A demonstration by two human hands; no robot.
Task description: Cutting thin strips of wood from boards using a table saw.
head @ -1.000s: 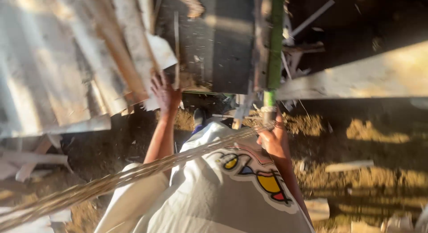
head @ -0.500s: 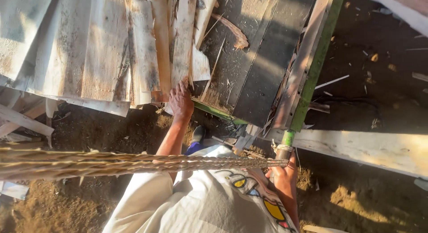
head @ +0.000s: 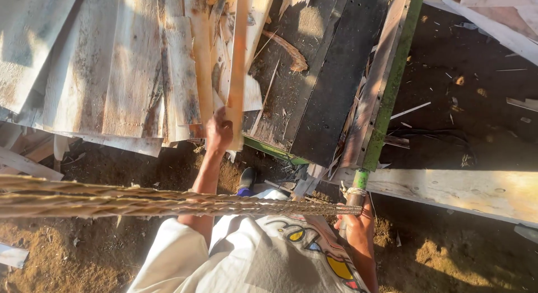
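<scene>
Plank (head: 237, 74) top cut off

- No package, label, sign or screen showed anywhere in the view.
- The only printed thing was a colourful graphic (head: 314, 242) on the white shirt, at about five o'clock (yellow, blue and red shapes with dark outlines, partly cut off by the lower edge).
</scene>
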